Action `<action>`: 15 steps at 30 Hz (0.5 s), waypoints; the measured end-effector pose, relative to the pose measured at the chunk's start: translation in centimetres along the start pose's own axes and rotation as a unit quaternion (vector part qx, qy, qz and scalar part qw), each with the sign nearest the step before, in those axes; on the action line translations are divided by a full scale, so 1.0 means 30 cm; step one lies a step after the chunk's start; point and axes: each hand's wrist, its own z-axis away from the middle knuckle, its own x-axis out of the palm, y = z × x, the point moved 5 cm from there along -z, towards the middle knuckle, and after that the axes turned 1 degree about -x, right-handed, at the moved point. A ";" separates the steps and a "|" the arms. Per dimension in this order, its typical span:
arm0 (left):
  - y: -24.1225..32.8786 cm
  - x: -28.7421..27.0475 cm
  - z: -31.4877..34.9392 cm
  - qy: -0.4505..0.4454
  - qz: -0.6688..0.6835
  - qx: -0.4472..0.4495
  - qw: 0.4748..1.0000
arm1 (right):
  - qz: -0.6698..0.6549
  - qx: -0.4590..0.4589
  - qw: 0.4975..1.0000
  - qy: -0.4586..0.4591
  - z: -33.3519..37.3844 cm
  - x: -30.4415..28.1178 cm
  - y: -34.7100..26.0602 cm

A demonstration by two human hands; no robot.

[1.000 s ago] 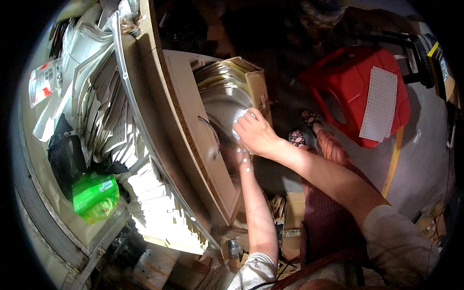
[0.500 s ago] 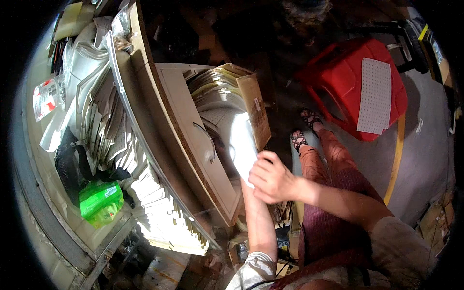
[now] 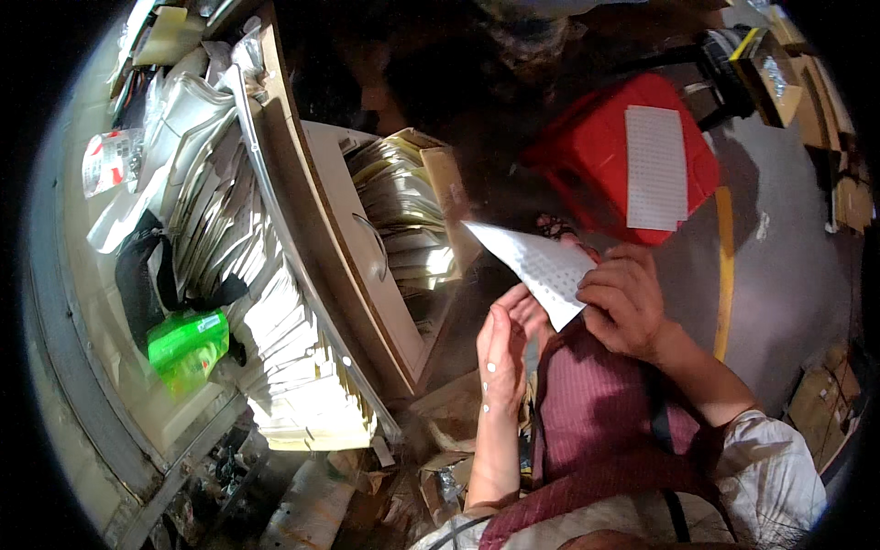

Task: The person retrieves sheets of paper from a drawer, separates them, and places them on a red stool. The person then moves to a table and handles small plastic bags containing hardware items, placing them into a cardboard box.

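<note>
A white paper sheet with rows of small printed marks is held up in front of my lap, tilted with one corner pointing to the far left. My right hand grips its right edge, fingers closed around it. Just below and left of the sheet is my left hand, palm turned inward, fingers and thumb apart, near the lower edge. Small bright light spots fall on its wrist. On the red plastic stool lies another printed white sheet.
Left stands a cabinet with a pale front and curved handle. Beside it is a cardboard box packed with papers. Stacked papers, a green packet and a clear plastic container cover the left surface. Cardboard lies right.
My left arm has drawn back from beside the box of papers toward my body. My right hand has moved right and now holds the sheet up, and the view has shifted.
</note>
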 end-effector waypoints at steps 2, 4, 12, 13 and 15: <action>0.047 0.137 0.100 0.002 0.004 -0.039 0.999 | 0.010 -0.022 1.000 -0.016 0.013 -0.059 -0.065; 0.036 0.164 0.149 -0.091 0.066 -0.035 0.993 | 0.025 -0.044 0.998 -0.042 0.036 -0.117 -0.143; 0.171 0.261 0.333 -0.100 0.055 0.023 0.993 | -0.292 0.386 0.875 0.001 0.162 -0.300 -0.127; 0.196 0.280 0.361 -0.104 0.066 0.032 0.992 | -0.415 0.457 0.787 0.000 0.178 -0.297 -0.133; 0.207 0.299 0.401 -0.113 0.055 0.052 0.991 | -0.486 0.477 0.732 -0.031 0.174 -0.303 -0.167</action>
